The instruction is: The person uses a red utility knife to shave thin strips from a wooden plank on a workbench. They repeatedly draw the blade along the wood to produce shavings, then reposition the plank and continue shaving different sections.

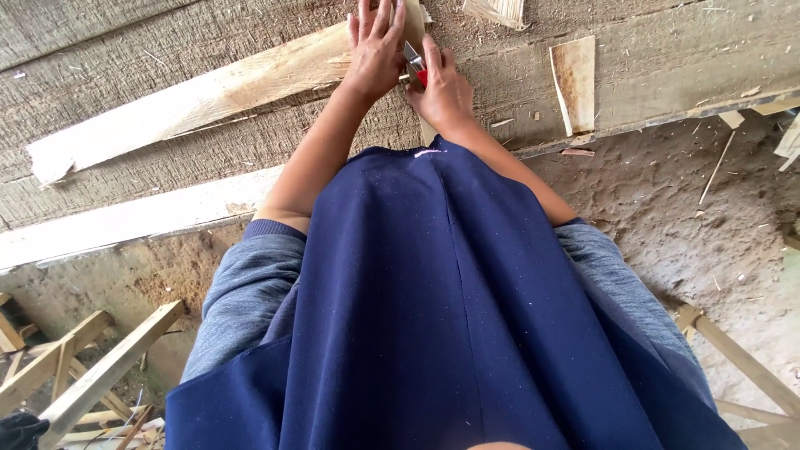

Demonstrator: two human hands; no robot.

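Quick count: two hands, the left hand (377,46) and the right hand (442,92), both at the top middle of the frame. One small red-and-metal tool (415,67) between them. One long pale plank (192,104) running from upper left to the top middle. One short bark slab (575,83) at upper right. One blue apron (450,317) filling the middle. Wooden frames in the bottom corners, two spots: lower left (92,375) and lower right (742,367).

single head view, steeply down, close overhead
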